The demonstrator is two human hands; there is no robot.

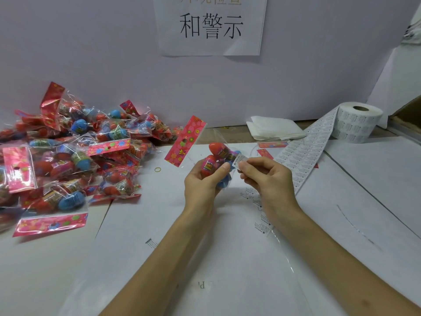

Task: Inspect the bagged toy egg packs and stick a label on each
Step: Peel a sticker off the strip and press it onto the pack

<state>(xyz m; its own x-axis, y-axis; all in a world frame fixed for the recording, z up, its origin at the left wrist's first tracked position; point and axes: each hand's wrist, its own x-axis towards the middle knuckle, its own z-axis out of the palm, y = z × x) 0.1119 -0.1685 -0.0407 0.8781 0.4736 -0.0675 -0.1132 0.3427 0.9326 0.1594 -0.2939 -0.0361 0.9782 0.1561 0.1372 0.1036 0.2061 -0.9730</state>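
**Label held against a bagged egg pack**

The left hand (204, 182) holds one egg pack (215, 157) above the middle of the worktop (227, 258), its grip curled round the clear bag with the thumb on a red egg. The pack's pink flowered header card (185, 141) sticks up and to the left. The eggs' wrappers carry print too small to read.

The right hand (267, 176) has its grip pinched, thumb and forefinger, on a small white label (239, 161) that touches the pack's right side. The label shows a warning triangle and what looks like "WARNING".

A strip of labels (305, 153) runs from behind the right hand to a label roll (357, 120) at the back right. Loose labels (262, 225) reading "WARNING" lie on the worktop under the right wrist.

A pile of packs (68, 151) fills the left side. A rubber band (157, 169) lies between pile and hands.

On the wall, a paper sign (210, 26) reads "和警示"; its upper line is cut off. Folded white sheets (273, 128) sit below it.
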